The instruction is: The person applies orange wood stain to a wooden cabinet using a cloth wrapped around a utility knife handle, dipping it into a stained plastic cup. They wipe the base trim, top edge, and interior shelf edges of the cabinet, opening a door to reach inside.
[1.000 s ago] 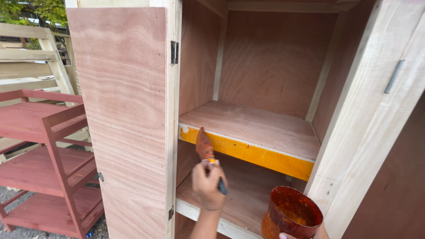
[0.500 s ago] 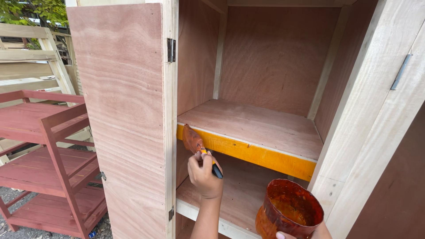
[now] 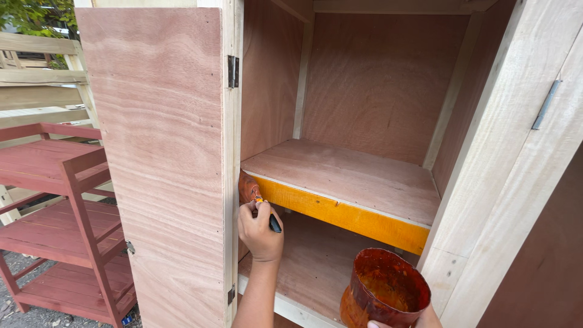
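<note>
Your left hand (image 3: 260, 229) is closed around the dark handle of a paintbrush (image 3: 254, 195), thumb and fingers wrapped tight, and the bristles, loaded with orange-brown stain, press against the far left end of the shelf edge (image 3: 340, 214), right where it meets the cabinet's left wall just behind the open door (image 3: 158, 152). Your right hand (image 3: 419, 320) shows only as fingertips at the bottom of the view, curled under a stained cup (image 3: 384, 290) that it holds up from below; how firmly it grips I cannot tell. The cup sits near you, low and to the right of the brush, below the shelf front. Judging by colour, the front edge of the shelf is already coated bright yellow-orange along nearly its whole run, from the right post to the left corner, and you seem to be finishing that last corner. Everything else looks bare: the top of the shelf, the back panel (image 3: 382, 79), the side walls, the lower floor of the cabinet and the pale frame all show raw wood grain. So only a small part appears done, and most of the inside is left. A red rack (image 3: 61, 206) stands well apart on the left, fully coloured.
</note>
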